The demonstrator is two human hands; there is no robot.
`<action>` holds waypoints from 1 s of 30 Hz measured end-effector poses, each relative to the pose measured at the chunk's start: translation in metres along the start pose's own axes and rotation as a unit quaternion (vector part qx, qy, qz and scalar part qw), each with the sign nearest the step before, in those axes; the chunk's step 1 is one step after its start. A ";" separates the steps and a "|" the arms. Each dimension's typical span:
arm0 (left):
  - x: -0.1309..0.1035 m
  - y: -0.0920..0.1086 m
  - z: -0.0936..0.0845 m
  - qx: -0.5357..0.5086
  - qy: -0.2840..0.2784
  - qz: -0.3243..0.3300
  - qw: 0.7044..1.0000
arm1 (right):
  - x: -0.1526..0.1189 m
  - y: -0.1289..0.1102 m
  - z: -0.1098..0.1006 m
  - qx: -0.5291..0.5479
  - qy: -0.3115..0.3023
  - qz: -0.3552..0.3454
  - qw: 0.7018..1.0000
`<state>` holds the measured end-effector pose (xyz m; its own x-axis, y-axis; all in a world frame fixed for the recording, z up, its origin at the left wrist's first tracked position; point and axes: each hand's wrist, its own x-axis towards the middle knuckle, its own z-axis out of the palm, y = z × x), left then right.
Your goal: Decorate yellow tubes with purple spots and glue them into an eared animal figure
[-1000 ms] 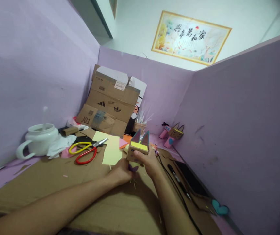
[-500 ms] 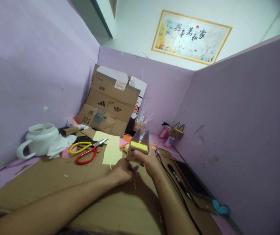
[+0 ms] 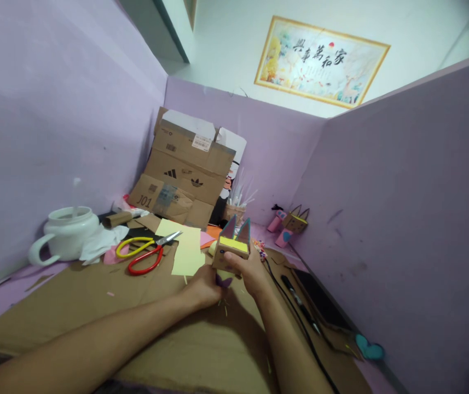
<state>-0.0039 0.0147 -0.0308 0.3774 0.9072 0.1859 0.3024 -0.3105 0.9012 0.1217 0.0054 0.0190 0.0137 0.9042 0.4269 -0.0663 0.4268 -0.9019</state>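
A small cardboard figure (image 3: 233, 247) with a boxy head, a yellow top and two pointed ears is held upright between my hands, over the cardboard mat. My right hand (image 3: 251, 269) is closed around the head, its thumb pressed on the front face. Lower down, my left hand (image 3: 206, 285) grips the figure's lower part, where a purple piece (image 3: 224, 280) shows. The left fingertips are hidden behind the figure. Just beyond my left hand lie pale yellow paper pieces (image 3: 187, 257).
Scissors (image 3: 146, 265) with red and yellow handles lie left of the paper. A white pot (image 3: 70, 235) stands far left. A flattened box (image 3: 185, 169) leans at the back. On the right are a marker (image 3: 294, 291), a black cable (image 3: 287, 301), a teal heart (image 3: 369, 347) and another cardboard figure (image 3: 295, 222).
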 end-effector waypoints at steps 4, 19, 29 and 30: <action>0.001 -0.002 0.000 0.043 0.003 0.018 0.999 | 0.000 0.001 0.000 0.007 -0.007 0.003 1.000; -0.002 0.001 -0.003 0.062 -0.012 0.022 0.998 | 0.000 -0.001 0.000 0.019 -0.015 0.010 1.000; -0.002 0.004 -0.004 0.062 -0.018 0.021 0.998 | 0.002 0.003 -0.001 0.012 -0.009 0.007 1.000; -0.002 0.004 -0.003 0.061 -0.017 0.023 0.998 | 0.001 0.002 -0.001 0.012 -0.010 0.008 1.000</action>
<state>-0.0063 0.0126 -0.0261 0.4219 0.8819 0.2104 0.3885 -0.3855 0.8370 0.1228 0.0076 0.0174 -0.0081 0.9100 0.4145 -0.0896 0.4122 -0.9067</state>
